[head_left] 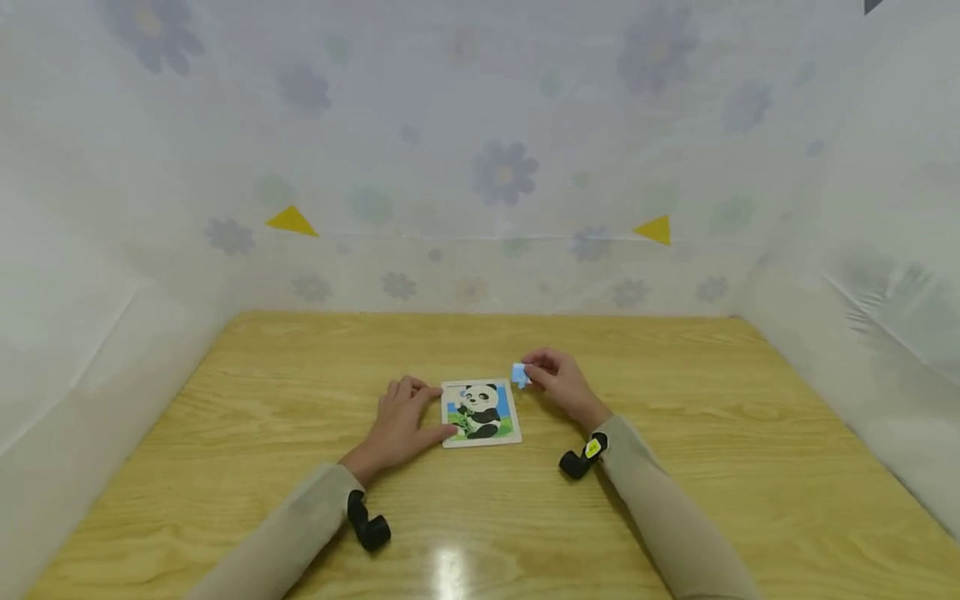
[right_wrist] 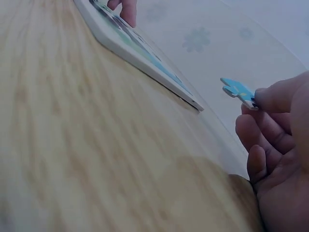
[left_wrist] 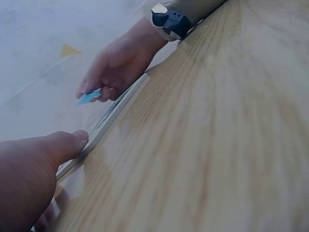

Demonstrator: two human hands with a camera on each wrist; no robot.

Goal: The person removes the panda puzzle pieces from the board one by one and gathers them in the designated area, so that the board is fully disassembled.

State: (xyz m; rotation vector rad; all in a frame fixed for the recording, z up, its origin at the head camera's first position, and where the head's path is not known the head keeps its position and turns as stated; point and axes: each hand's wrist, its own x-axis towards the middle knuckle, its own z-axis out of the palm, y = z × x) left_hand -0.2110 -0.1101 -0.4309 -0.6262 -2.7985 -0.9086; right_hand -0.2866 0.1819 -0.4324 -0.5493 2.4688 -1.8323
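Observation:
A square panda jigsaw puzzle (head_left: 483,408) with a pale frame lies flat on the table. A paler patch shows near its upper left corner. My left hand (head_left: 402,422) rests at its left side, the straight thumb on the lower left of the frame and the fingertips by the upper left corner. Just off the puzzle's upper right corner, my right hand (head_left: 564,385) pinches a small light-blue puzzle piece (right_wrist: 240,92) between thumb and fingers. In the right wrist view the piece is held above the table, and its knobbed edge points toward the puzzle.
The wooden table (head_left: 465,508) reaches back to a pale flowered cloth (head_left: 450,275), with more cloth on both sides. Two yellow triangles (head_left: 292,222) mark the back cloth. A black wrist camera (head_left: 367,521) sits on each sleeve cuff.

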